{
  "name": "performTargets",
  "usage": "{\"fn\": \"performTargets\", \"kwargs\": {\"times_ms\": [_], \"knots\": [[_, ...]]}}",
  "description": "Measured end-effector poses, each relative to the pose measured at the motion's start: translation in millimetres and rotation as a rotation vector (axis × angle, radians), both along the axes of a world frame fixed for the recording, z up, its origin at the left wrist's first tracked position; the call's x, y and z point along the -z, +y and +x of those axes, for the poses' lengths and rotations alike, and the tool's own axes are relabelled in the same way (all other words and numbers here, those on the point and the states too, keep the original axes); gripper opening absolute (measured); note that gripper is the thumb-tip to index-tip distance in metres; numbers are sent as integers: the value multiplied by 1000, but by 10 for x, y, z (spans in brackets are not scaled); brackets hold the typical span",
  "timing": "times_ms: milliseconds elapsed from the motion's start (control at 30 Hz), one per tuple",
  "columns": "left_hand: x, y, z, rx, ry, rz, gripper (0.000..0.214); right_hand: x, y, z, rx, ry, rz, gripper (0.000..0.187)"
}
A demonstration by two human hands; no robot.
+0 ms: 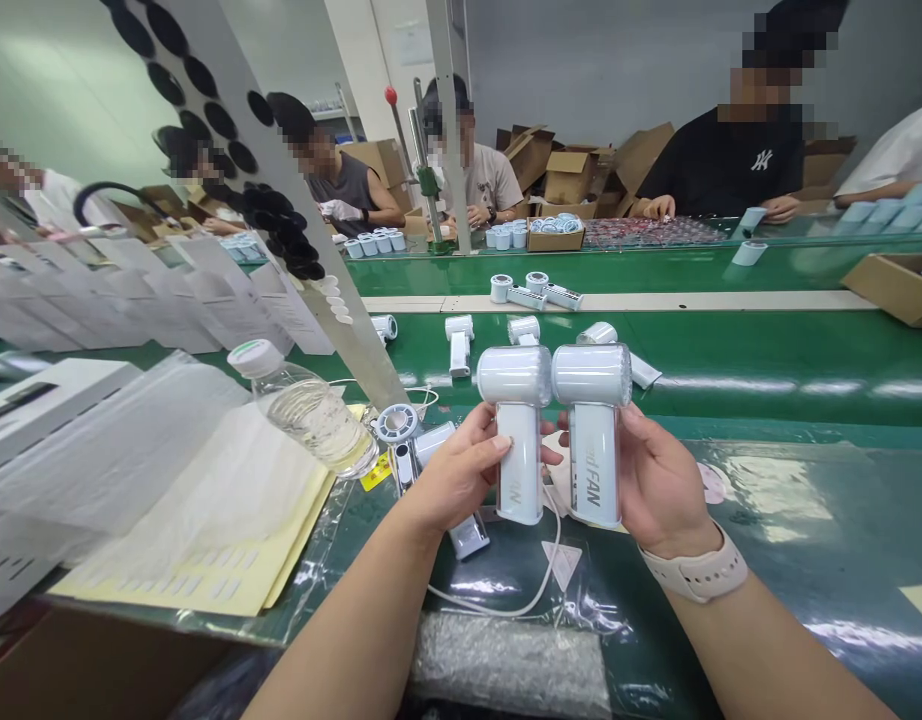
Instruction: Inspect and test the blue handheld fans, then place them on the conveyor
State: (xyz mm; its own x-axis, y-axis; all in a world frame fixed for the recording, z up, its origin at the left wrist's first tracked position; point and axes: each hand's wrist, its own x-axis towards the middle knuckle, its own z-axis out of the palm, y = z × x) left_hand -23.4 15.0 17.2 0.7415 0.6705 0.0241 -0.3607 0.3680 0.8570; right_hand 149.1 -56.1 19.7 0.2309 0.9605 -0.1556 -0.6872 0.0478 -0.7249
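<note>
Two light-blue handheld fans are held upright side by side above the bench. My left hand (472, 465) is closed round the handle of the left fan (519, 430), thumb across its side. Fingers of my right hand (660, 480) wrap the handle of the right fan (592, 430), which bears grey "FAN" lettering. The two fan heads nearly meet; I cannot tell if they touch. Behind my left wrist lie more fans, one with its round grille (398, 423) facing up. A white cable (532, 605) loops on the bench below the held fans.
A tilted water bottle (307, 410) stands left, beside yellow sticker sheets (228, 580). Bubble wrap (510, 665) lies at the front edge. A slanted metal post (333, 300) rises ahead. More fans (459, 345) lie on the green belt; co-workers sit beyond, among cartons (570, 178).
</note>
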Motion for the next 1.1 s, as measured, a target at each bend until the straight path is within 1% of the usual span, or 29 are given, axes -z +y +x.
{"fn": "performTargets", "kwargs": {"times_ms": [133,267,467,567,700,767,833,900,967,1000,1067,1100], "knots": [[20,2,-11,7,33,63,50,-12,15,-24,-19,-48,32,21],[41,13,-3,-17,16,106,58,-5,31,-45,28,-82,-14,19],[54,28,18,-33,18,105,63,-28,44,-83,30,-21,-82,26],[48,23,14,-37,48,97,64,-34,45,-88,54,-19,-106,31],[46,15,-3,-34,96,85,62,28,36,-66,12,-60,-37,40],[54,19,-10,-50,136,121,57,72,21,-44,29,-160,19,38],[57,27,-18,-141,211,249,53,93,-10,-12,80,-376,91,37],[44,35,-29,-237,275,473,51,75,-55,32,87,-669,208,45],[15,40,-44,-277,290,728,41,28,-104,80,53,-906,370,54],[-2,40,-52,-282,285,844,33,4,-123,101,35,-977,445,56],[-37,36,-66,-313,285,1025,18,-25,-143,128,16,-1039,552,56],[-53,33,-71,-336,298,1087,17,-24,-141,134,5,-1048,575,55]]}}
